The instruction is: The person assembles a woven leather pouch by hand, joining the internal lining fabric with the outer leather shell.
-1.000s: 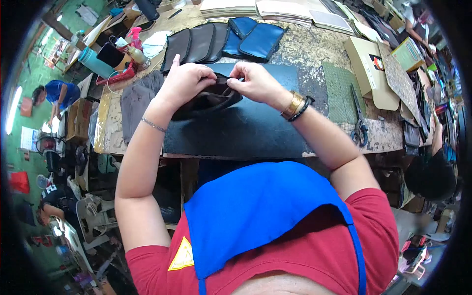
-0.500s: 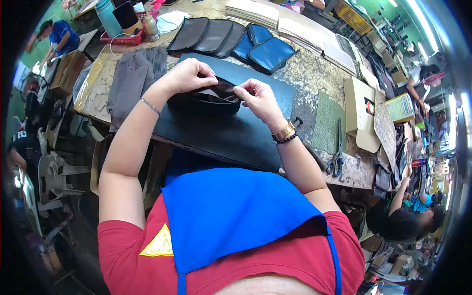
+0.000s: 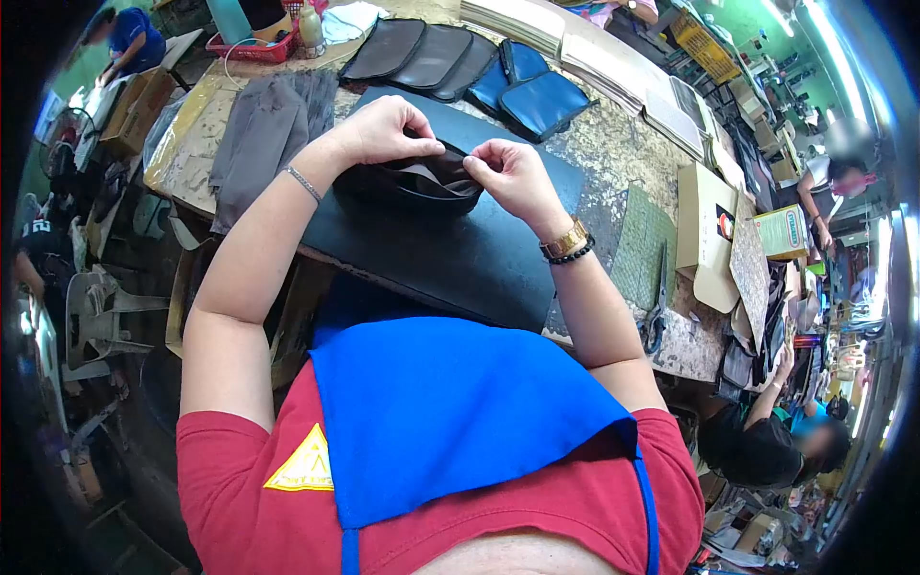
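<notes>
both hands are pinched shut on the same thing here, a dark pouch (image 3: 412, 182) that sits on a black mat (image 3: 450, 249) in the middle of the workbench (image 3: 613, 144). the left hand (image 3: 383, 129) has its fingers curled over the pouch's upper left edge, thumb and fingertips closed on the rim. the right hand (image 3: 508, 172) pinches the right end of that same rim, fingers tight together on it. between the two grips the mouth of the pouch gapes a bit and you can see a paler lining inside.

left of the mat there's a folded grey cloth (image 3: 264, 129) lying on the bench. behind the hands a row of dark flat pouches (image 3: 422, 53) is fanned out, with a couple of blue pouches (image 3: 537, 96) just beside them on the right. further right, a green cutting mat (image 3: 637, 249) with scissors (image 3: 656, 316) at its near edge, then a cardboard box (image 3: 704, 235).

compared with half a second ago: the hands sit a little closer together, the right one has slid in along the rim toward the left, and the opening looks narrower. the pouch hasn't left the mat, same spot. the view itself has swung a bit too, so the whole bench sits shifted in frame.
</notes>
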### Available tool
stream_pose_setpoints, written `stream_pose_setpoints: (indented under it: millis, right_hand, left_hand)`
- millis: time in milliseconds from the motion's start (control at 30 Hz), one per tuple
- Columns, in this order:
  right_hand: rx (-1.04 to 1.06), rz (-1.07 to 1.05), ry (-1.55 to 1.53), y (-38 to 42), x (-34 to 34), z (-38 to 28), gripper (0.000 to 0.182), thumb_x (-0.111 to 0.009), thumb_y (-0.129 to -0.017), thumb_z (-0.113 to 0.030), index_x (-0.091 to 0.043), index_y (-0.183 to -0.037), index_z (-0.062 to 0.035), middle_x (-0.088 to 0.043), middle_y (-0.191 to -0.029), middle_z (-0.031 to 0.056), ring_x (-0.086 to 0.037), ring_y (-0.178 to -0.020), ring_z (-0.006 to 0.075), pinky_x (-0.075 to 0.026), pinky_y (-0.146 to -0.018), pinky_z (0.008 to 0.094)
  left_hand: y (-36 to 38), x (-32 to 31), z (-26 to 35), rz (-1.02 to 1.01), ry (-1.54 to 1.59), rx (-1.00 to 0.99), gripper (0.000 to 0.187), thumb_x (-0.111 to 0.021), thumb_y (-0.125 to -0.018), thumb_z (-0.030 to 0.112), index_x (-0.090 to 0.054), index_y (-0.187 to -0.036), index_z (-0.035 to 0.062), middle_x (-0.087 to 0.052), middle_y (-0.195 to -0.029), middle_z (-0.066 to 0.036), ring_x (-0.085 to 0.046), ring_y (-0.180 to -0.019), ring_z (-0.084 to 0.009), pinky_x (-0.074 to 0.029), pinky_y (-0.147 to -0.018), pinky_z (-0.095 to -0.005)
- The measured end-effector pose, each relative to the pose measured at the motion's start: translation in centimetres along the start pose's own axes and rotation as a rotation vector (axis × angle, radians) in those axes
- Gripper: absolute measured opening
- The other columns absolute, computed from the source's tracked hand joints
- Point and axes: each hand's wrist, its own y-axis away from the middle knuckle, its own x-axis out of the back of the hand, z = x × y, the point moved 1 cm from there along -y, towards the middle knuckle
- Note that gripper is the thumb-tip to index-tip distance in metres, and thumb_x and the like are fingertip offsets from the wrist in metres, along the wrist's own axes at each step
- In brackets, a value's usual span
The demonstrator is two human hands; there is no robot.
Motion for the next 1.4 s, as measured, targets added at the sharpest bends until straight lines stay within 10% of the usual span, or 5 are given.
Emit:
stream_pose_setpoints:
  millis: [100,333,567,1400]
  right_hand:
    - [0.073,0.003,0.033,-0.1,-0.2,-0.2,0.018,-0.068,-0.092,-0.018,-0.070,-0.091,0.0001,-0.064,-0.074,-0.0037,-0.053,-0.066,0.0020,-0.044,-0.058,0.0210]
    - [-0.019,-0.027,-0.020,1.0,0.6,0.1,0.023,-0.068,-0.088,-0.022,-0.072,-0.090,0.0011,-0.068,-0.071,0.0036,-0.060,-0.065,0.0072,-0.049,-0.060,0.0262]
    - [-0.027,-0.005,-0.149,2.2,0.0,1.4,0.023,-0.069,-0.089,-0.023,-0.070,-0.088,0.0001,-0.069,-0.075,0.0023,-0.061,-0.068,0.0070,-0.050,-0.063,0.0253]
    - [0.000,-0.136,-0.095,0.5,0.4,0.2,0.019,-0.068,-0.091,-0.020,-0.068,-0.095,-0.0017,-0.068,-0.079,0.0019,-0.058,-0.071,0.0070,-0.048,-0.064,0.0257]
  left_hand:
    - [0.0,0.0,0.2,-0.008,-0.028,-0.033,0.022,-0.076,-0.084,0.021,-0.073,-0.087,-0.0009,-0.070,-0.075,-0.005,-0.059,-0.072,-0.0081,-0.050,-0.070,-0.0259]
    - [1.9,1.6,1.6,0.077,-0.368,-0.168,0.019,-0.075,-0.085,0.018,-0.073,-0.091,-0.0004,-0.073,-0.091,-0.007,-0.065,-0.086,-0.0128,-0.051,-0.079,-0.0281]
    - [1.9,0.2,-0.6,0.058,0.125,0.025,0.019,-0.077,-0.084,0.018,-0.074,-0.089,-0.0001,-0.073,-0.088,-0.004,-0.064,-0.082,-0.0104,-0.051,-0.077,-0.0262]
    - [1.8,-0.6,-0.1,0.065,0.138,0.073,0.018,-0.080,-0.081,0.018,-0.074,-0.084,0.0015,-0.071,-0.079,-0.001,-0.061,-0.074,-0.0070,-0.050,-0.070,-0.0243]
